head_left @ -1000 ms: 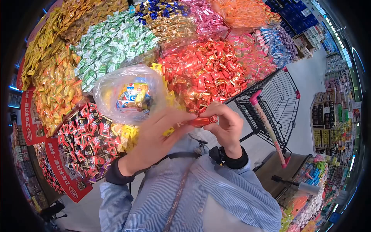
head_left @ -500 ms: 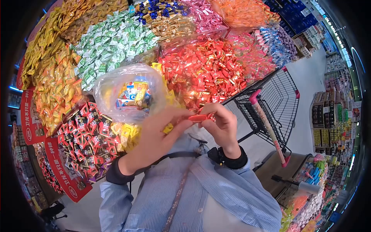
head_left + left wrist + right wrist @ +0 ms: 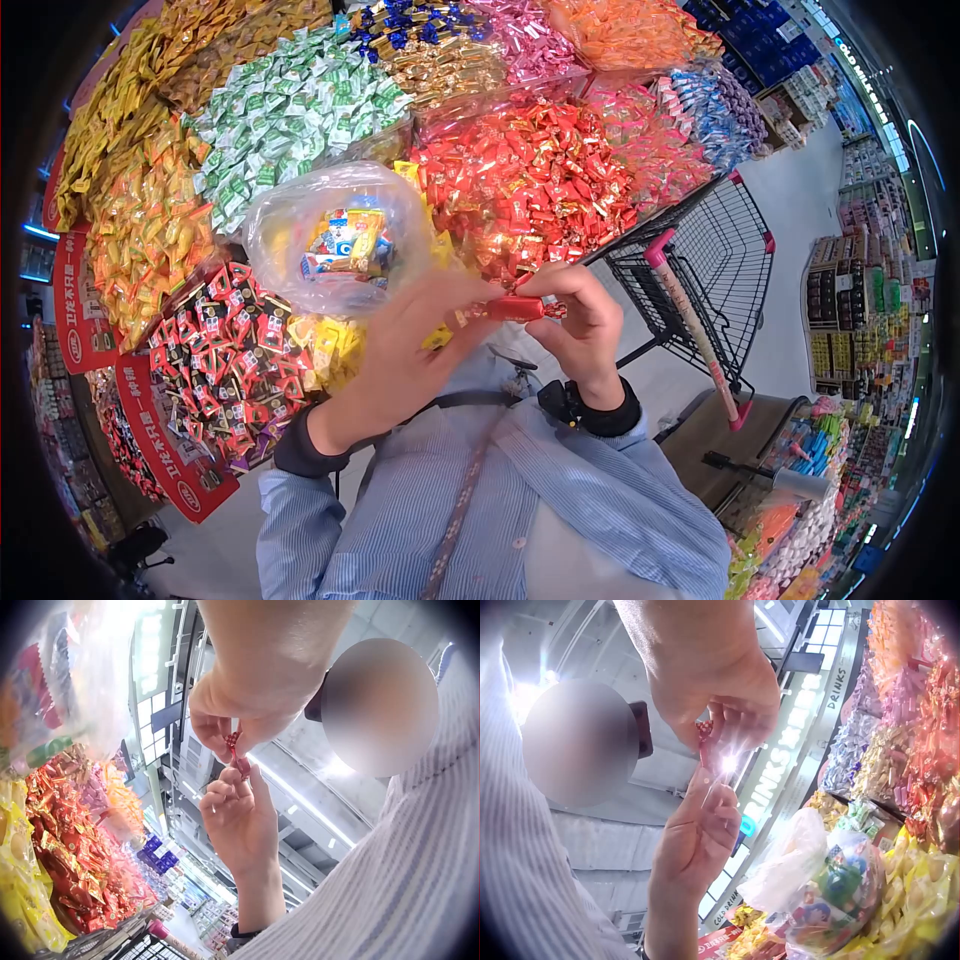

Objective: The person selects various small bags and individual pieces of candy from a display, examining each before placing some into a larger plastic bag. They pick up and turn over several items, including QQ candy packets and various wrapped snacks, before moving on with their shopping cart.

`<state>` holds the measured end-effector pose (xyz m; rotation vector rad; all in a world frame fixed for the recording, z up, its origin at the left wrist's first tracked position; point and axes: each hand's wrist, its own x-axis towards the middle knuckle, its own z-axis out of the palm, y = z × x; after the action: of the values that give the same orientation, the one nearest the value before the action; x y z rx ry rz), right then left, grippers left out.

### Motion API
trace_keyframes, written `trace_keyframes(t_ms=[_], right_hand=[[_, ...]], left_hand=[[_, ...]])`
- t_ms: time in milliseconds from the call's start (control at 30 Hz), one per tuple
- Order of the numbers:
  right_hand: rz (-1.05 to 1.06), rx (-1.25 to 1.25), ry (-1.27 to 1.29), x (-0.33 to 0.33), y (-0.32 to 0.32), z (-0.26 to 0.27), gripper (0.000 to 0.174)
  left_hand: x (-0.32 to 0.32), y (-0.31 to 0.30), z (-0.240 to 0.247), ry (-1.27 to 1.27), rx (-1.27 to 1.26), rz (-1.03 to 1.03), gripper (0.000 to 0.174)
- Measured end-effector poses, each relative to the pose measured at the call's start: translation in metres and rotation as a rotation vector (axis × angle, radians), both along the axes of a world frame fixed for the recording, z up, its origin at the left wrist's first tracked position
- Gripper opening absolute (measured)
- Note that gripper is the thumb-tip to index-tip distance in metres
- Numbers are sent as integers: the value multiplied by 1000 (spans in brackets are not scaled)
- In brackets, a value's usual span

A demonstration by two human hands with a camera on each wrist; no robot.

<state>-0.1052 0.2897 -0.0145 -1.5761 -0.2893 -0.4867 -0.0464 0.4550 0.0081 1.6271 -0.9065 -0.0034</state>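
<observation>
In the head view both hands meet at a red wrapped candy (image 3: 516,308) in front of the chest. The left hand (image 3: 405,345) pinches its left end between thumb and finger; the right hand (image 3: 580,325) pinches the twisted wrapper end at the right. The left wrist view shows the same candy (image 3: 244,766) between the left hand (image 3: 262,690) above and the right hand (image 3: 244,825) below. Left of the hands an open clear plastic bag (image 3: 268,215) holds several mixed packets (image 3: 345,245). Red candies (image 3: 540,180) lie piled beyond the hands.
Around the bag are heaps of green-and-white candies (image 3: 290,120), black-and-red packets (image 3: 225,345) and yellow packets (image 3: 325,350). A black wire shopping cart (image 3: 720,270) with a pink-ended handle stands at the right, near a brown surface (image 3: 725,455). Stocked shelves (image 3: 840,300) line the far right.
The candy has turned slightly between the fingers, showing more of its red body and the twisted right end. Both hands have shifted slightly; the bag stays in place.
</observation>
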Motion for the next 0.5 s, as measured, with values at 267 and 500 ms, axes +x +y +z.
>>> trace_keyframes(t_ms=[267, 500], right_hand=[[36, 87, 43, -2, 0, -7, 22], [24, 113, 51, -3, 2, -5, 20]], left_hand=[[-2, 3, -3, 11, 4, -31, 25], [-3, 4, -2, 27, -1, -32, 28]])
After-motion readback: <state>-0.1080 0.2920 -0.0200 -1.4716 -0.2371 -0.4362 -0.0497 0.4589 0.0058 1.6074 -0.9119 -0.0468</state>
